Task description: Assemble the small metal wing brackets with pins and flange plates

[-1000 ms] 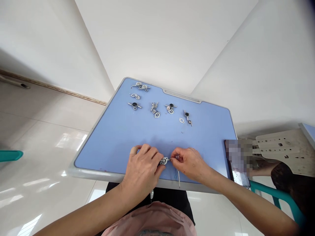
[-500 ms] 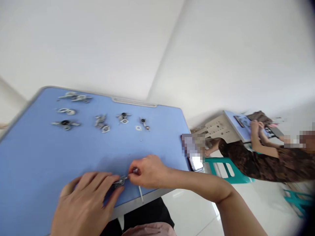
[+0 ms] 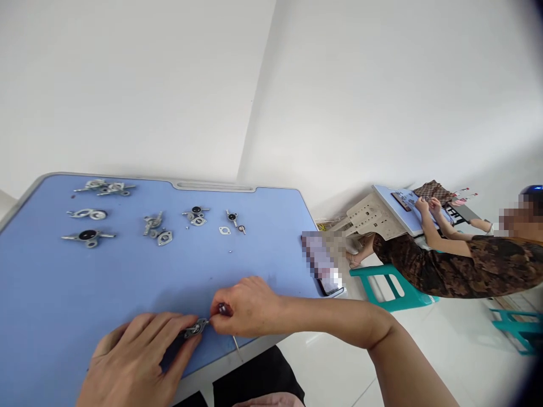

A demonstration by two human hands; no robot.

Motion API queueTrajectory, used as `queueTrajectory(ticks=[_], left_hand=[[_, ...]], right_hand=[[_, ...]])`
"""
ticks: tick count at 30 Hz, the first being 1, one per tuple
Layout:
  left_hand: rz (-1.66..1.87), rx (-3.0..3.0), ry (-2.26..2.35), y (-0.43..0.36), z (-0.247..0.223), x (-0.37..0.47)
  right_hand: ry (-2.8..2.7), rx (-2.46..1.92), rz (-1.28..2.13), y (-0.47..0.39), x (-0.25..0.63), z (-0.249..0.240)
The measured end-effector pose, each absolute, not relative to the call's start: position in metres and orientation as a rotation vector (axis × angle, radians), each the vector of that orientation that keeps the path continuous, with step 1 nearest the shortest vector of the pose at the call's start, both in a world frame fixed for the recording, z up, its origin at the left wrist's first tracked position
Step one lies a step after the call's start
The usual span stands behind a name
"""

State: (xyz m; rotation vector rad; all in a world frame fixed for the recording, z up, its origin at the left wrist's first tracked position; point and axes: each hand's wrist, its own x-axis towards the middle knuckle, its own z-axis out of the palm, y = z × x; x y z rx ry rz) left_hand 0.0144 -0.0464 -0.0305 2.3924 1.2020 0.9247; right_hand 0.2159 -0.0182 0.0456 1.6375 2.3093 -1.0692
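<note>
My left hand is closed with thumb and fingers on a small silver metal fitting, holding it just above the table's near edge. My fingers cover part of the fitting. Right beside it, my right hand is curled into a pinch, its fingertips at the fitting's right end. A dark tool end shows between thumb and forefinger, and a thin metal shaft sticks out below the hand, looking like a screwdriver. Whether the fingertips also pinch a tiny piece cannot be made out.
Several metal fittings lie in groups across the blue table, with a flat gasket-like plate and a tiny part. A phone lies at the right edge. Beyond, another person works at a second table.
The camera view has shifted, so the table and its parts appear further left. Both hands keep their hold, still close together at the fitting.
</note>
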Motion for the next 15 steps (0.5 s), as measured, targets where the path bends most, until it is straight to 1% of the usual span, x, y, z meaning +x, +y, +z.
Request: queueTrajectory(ticks=[2, 5, 12, 15], left_hand=[[0.898, 2.426, 1.267, -0.045, -0.026, 0.014], [0.866, 2.511, 1.233, -0.044, -0.024, 0.011], [0.898, 2.516, 1.237, -0.041, -0.026, 0.011], [0.88, 2.491, 1.245, -0.042, -0.017, 0.015]], right_hand=[[2.3, 1.637, -1.074, -0.019, 0.216, 0.047], [2.285, 1.639, -1.081, -0.019, 0.215, 0.049], [2.309, 1.651, -1.048, -0.02, 0.213, 0.049], [2.336, 1.679, -0.967, -0.022, 0.213, 0.05]])
